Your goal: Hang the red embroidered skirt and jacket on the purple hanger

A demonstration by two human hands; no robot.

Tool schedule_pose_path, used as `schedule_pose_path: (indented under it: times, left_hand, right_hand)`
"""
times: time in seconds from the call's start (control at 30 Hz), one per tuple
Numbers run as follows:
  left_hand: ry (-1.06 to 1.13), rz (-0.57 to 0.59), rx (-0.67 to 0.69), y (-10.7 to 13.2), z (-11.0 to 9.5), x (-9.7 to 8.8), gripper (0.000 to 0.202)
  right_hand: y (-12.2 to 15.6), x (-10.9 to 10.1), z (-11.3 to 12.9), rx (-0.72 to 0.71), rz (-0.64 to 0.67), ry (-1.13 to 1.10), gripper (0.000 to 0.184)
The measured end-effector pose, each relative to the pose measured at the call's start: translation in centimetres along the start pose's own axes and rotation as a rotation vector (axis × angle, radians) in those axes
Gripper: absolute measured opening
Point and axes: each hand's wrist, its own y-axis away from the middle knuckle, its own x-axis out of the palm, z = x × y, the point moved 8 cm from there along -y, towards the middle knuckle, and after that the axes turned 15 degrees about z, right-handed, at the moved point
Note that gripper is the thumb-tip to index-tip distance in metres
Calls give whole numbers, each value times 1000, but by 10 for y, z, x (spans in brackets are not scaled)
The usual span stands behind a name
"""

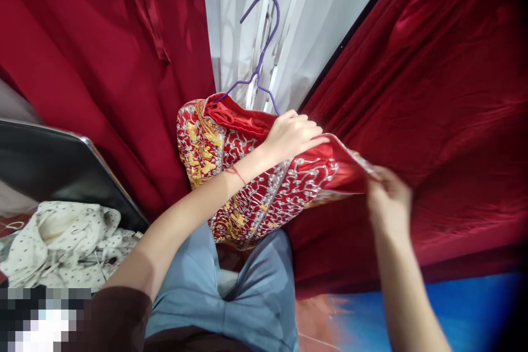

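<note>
A red garment (235,148) with silver and gold embroidery hangs from a purple wire hanger (260,58), its plain red lining showing along the top edge. With fingers curled over that edge near the hanger's right arm, my left hand (291,135) grips the garment. Out to the right, my right hand (390,192) pinches the silver-trimmed edge and holds it pulled away from the rest. That hand is a little blurred. The hanger's lower part is hidden inside the garment.
Dark red curtains (412,121) hang on both sides of a white curtain (235,5). At the left, a white dotted cloth (66,236) lies heaped beside a black panel (53,165). Something blue (445,313) covers the floor at lower right.
</note>
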Motion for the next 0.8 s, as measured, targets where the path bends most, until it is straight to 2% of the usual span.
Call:
schedule_pose_path:
  times: [0.07, 0.13, 0.2, 0.23, 0.33, 0.4, 0.43, 0.53, 0.6, 0.7, 0.77, 0.8]
  left_hand:
    - [-43, 7, -6, -9, 5, 3, 41]
    - [-64, 9, -16, -17, 10, 5, 39]
    - [-72, 3, -29, -21, 14, 7, 36]
    - [-75, -3, -34, -22, 15, 7, 36]
    - [-97, -13, -30, -15, 18, 11, 35]
    - [-112, -8, -9, -8, 19, 13, 35]
    - [-116, -2, 6, -4, 20, 14, 35]
    - [-112, 12, 37, 3, 24, 16, 44]
    - [-113, 12, 21, 3, 27, 18, 50]
    - [-121, -15, -62, -1, 31, 22, 47]
    - [-116, -48, -128, -5, 33, 25, 43]
    - [-112, -63, -162, -7, 34, 26, 40]
  right_hand:
    - [8, -33, 30, -126, -211, 160, 21]
    - [22, -35, 61, -256, -264, 344, 26]
    - [40, -11, 78, -322, -185, 464, 28]
    - [49, 8, 77, -315, -118, 486, 30]
    - [75, 64, 55, -258, 26, 443, 46]
    - [84, 87, 34, -199, 50, 401, 48]
    - [87, 91, 26, -163, 37, 382, 46]
    - [88, 80, 14, -67, -39, 361, 36]
    - [87, 61, 20, -29, -95, 389, 34]
    - [90, 33, 47, -35, -219, 427, 32]
    - [95, 27, 69, -68, -279, 437, 31]
    - [98, 32, 79, -98, -278, 441, 30]
